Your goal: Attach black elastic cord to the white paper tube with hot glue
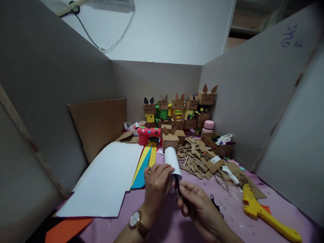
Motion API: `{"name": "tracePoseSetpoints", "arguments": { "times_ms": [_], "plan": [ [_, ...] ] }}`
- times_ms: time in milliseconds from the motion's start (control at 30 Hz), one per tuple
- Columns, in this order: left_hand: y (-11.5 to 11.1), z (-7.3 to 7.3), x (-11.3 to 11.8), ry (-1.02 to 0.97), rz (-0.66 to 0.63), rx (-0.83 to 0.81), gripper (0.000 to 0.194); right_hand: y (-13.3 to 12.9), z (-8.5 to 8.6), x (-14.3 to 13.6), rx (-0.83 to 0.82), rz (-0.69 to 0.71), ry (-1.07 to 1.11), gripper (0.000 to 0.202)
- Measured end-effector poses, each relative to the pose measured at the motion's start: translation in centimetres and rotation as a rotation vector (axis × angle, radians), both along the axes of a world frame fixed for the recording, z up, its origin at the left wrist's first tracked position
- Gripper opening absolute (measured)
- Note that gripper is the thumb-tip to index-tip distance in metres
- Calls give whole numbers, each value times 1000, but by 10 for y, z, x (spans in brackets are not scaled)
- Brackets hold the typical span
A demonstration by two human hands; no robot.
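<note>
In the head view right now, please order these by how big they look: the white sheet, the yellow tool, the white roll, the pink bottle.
1. white sheet
2. yellow tool
3. white roll
4. pink bottle, though it stands farther back, so its true size is unsure.

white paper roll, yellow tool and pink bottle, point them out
white paper roll (172, 160), head view, middle of its curved side
yellow tool (263, 212), head view, on its long handle
pink bottle (208, 127), head view, on its cap

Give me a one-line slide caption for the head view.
Left hand holds a white paper roll while right hand works a black strip, cardboard figures behind.
</note>
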State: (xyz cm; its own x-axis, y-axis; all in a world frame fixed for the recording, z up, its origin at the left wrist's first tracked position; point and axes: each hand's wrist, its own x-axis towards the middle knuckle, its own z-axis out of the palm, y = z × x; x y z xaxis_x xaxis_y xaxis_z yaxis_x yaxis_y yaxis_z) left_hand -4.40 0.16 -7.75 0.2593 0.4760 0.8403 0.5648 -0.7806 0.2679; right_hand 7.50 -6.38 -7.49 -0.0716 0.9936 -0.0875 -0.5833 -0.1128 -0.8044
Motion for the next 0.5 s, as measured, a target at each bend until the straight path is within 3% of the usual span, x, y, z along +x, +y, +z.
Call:
{"name": "tracePoseSetpoints", "arguments": {
  "times_ms": [500],
  "plan": [
    [-2,2,0,27,9,7,17,5,1,-4,22,-24,-81,36]
  ]
}}
